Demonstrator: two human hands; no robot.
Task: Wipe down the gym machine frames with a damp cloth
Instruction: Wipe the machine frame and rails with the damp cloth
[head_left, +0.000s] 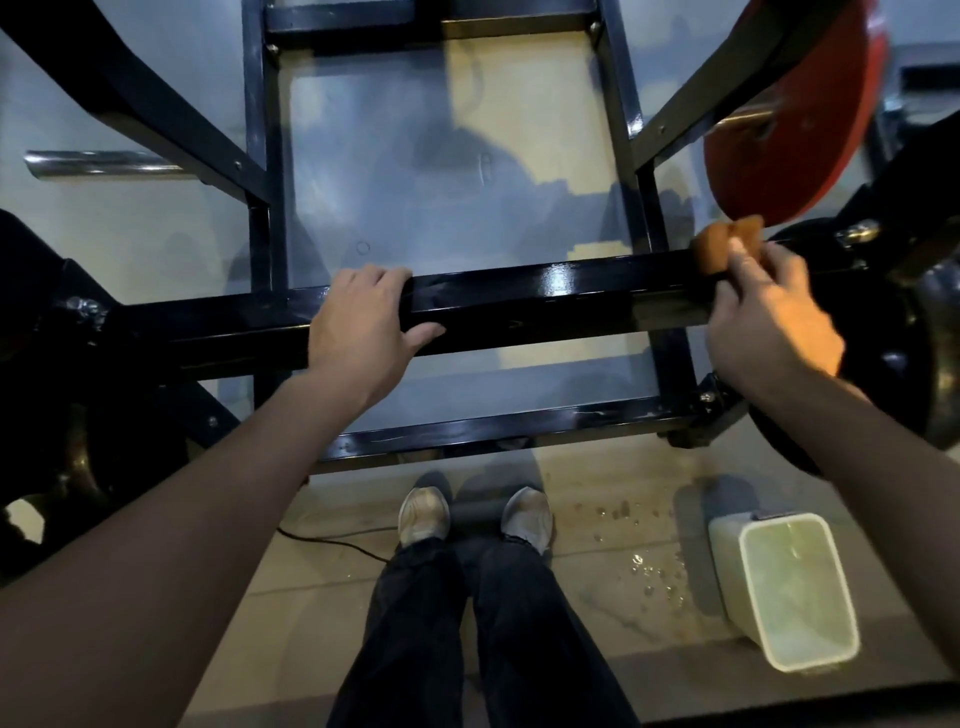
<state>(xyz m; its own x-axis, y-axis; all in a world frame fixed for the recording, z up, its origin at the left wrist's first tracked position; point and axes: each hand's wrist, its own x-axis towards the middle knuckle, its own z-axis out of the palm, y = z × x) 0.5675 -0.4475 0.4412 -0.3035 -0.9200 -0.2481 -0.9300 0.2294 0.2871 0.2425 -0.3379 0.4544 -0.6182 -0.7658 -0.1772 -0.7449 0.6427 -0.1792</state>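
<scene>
A glossy black square crossbar (545, 301) of the gym machine frame runs left to right in front of me. My left hand (363, 322) grips this bar near its middle, fingers curled over the top and thumb on the near face. My right hand (763, 312) holds an orange-brown cloth (719, 247) against the bar's right end, fingers pressing it onto the top edge. Part of the cloth is hidden under my fingers.
A red weight plate (810, 114) hangs at upper right, with black plates (935, 338) at far right. A chrome bar (104, 163) sticks out at left. A pale plastic bucket (779, 587) stands on the floor at lower right, with water drops (644, 561) beside it. A cable (332, 543) lies near my shoes (423, 514).
</scene>
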